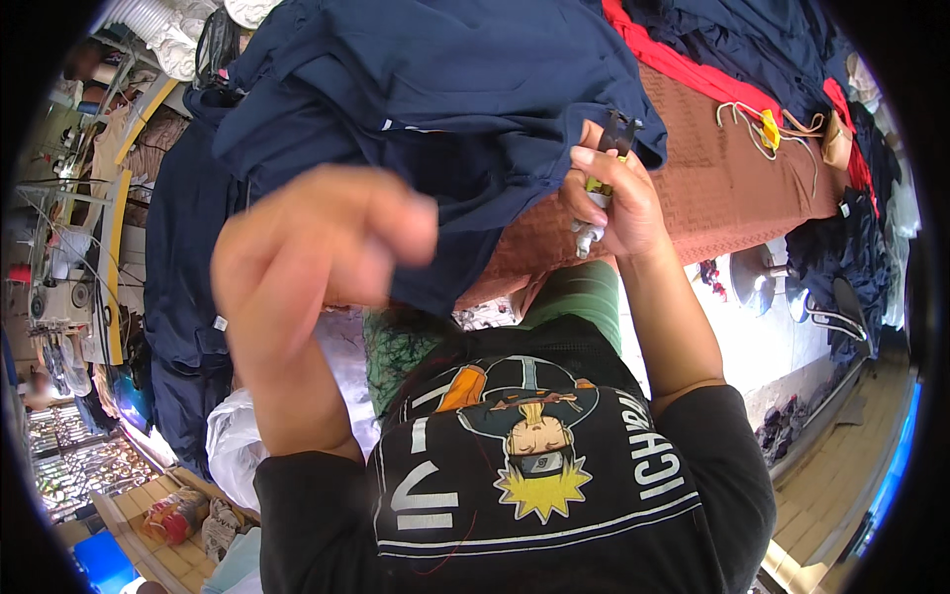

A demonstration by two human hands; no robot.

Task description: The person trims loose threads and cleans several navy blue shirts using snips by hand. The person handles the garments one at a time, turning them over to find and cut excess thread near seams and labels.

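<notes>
Head view, left hand: you are holding your left hand (317,247) raised close to the camera, fingers curled in and pressed together into a loose fist; whether they are pinching any cloth you cannot tell, since the hand is blurred.
Head view, right hand: your right hand (612,203) is closing around a small thread snipper (606,163), dark blades pointing up, yellow and pale handle tucked into the palm, fingers wrapped tight about it.
Head view, garment: the navy garment (435,109) is lying heaped over the near edge of the table, draping down toward your lap, with the snipper just at its right-hand hem.
Head view, table: the brown-covered table (712,168) is carrying the heap; a red cloth strip (683,64) is running along its far side, and cords with a yellow tag (770,129) are lying toward its right end.
Head view, progress: judging by this, you are trimming along the hem; how much is already trimmed is not showing, and more dark garments (792,49) are waiting at the far right corner.
Head view, containers: a white plastic bag (233,436) is sitting beside your left elbow, its contents hidden; a small box at the lower left is holding items too small to name.
</notes>
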